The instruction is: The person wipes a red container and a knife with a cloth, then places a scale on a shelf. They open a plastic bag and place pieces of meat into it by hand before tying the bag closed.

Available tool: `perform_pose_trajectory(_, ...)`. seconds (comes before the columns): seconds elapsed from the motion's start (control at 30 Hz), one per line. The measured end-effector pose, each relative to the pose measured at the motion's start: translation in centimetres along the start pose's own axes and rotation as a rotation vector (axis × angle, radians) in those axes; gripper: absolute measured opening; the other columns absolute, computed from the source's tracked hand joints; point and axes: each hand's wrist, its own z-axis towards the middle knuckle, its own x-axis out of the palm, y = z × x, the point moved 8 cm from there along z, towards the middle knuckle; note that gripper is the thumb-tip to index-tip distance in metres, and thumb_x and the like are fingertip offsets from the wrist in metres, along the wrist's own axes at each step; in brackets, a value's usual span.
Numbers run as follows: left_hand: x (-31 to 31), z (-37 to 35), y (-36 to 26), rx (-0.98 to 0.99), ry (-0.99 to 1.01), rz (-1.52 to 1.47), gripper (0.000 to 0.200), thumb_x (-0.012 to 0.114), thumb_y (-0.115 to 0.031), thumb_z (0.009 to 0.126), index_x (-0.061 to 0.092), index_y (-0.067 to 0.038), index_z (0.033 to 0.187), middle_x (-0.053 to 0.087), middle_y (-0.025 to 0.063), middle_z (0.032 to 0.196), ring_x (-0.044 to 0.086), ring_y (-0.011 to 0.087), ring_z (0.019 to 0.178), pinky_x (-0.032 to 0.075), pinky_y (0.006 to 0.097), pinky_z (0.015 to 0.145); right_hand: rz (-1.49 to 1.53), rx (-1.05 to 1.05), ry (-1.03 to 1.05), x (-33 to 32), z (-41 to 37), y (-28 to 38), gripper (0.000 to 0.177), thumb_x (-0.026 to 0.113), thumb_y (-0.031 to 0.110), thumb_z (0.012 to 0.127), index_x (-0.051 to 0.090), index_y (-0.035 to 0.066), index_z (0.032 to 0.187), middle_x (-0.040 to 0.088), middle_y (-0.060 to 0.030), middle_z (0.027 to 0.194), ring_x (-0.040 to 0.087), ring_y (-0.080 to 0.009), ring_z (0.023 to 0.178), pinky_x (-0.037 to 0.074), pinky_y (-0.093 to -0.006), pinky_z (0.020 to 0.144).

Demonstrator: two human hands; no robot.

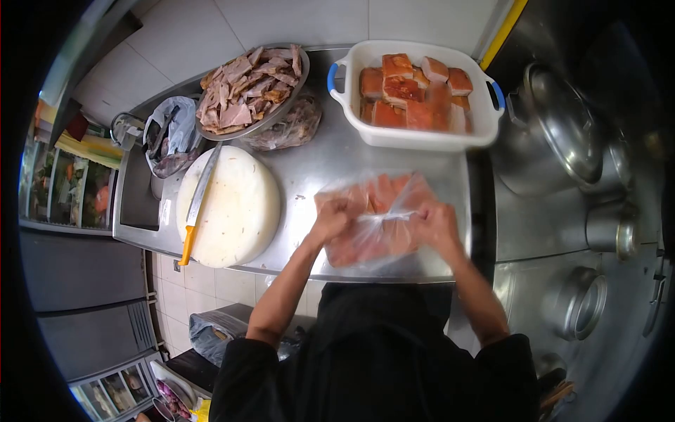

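A clear plastic bag (373,247) packed with reddish-orange pieces of meat lies on the steel counter in front of me. My left hand (332,218) grips one side of its gathered mouth, fingers closed. On the other side, my right hand (437,224) pinches the opposite end of the plastic. Between them the film is pulled into a tight twisted band, perhaps a knot. Just beyond the bag stands a white tub (415,138) with blue handles, holding several square pieces of browned, skin-on meat (402,90).
A thick round white cutting board (242,211) at the left carries a yellow-handled knife (199,200). Behind it are a metal bowl of sliced meat (246,88), a bag of darker meat (292,126) and a lined sink bin (172,133). Large metal pots (562,133) stand to the right.
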Motion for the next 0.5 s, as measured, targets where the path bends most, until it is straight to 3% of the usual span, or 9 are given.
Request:
perform_pose_trajectory(0.1, -0.2, -0.3, 0.3, 0.235, -0.079, 0.350, 0.028, 0.058, -0.021, 0.090, 0.069, 0.005, 0.093, 0.069, 0.0177, 0.078, 0.066, 0.0255, 0.073, 0.051, 0.0375, 0.069, -0.245, -0.041, -0.056, 0.4, 2.9, -1.2, 0.018, 0.070, 0.018, 0.072, 0.060, 0.004, 0.065, 0.060, -0.0166, 0.059, 0.062, -0.0392, 0.058, 0.050, -0.0464, 0.056)
perform_pose_trajectory(0.2, -0.4, -1.5, 0.7, 0.203, -0.150, 0.395, 0.031, 0.058, -0.028, 0.092, 0.068, 0.002, 0.091, 0.068, 0.0216, 0.079, 0.067, 0.0320, 0.074, 0.051, 0.0404, 0.071, -0.189, -0.050, -0.055, 1.8, 4.8, -3.5, 0.019, 0.074, 0.022, 0.072, 0.062, 0.007, 0.072, 0.062, -0.0152, 0.065, 0.061, -0.0364, 0.059, 0.049, -0.0445, 0.057)
perform_pose_trajectory(0.33, -0.4, -5.5, 0.0, 0.134, -0.211, 0.501, 0.033, 0.055, -0.038, 0.095, 0.067, -0.007, 0.092, 0.068, 0.0194, 0.081, 0.066, 0.0394, 0.080, 0.051, 0.0452, 0.073, -0.182, -0.010, -0.011, 2.5, 5.6, -4.5, 0.021, 0.074, 0.022, 0.073, 0.060, 0.007, 0.071, 0.061, -0.0150, 0.064, 0.061, -0.0368, 0.060, 0.049, -0.0445, 0.059)
perform_pose_trajectory(0.5, -0.2, -8.7, 0.8, 0.147, -0.164, 0.383, 0.028, 0.056, -0.035, 0.095, 0.063, -0.007, 0.097, 0.067, 0.0189, 0.081, 0.067, 0.0389, 0.079, 0.051, 0.0450, 0.072, -0.102, -0.073, -0.009, 2.7, 6.9, -4.3, 0.023, 0.074, 0.022, 0.072, 0.057, 0.006, 0.068, 0.060, -0.0134, 0.061, 0.061, -0.0360, 0.059, 0.049, -0.0436, 0.058)
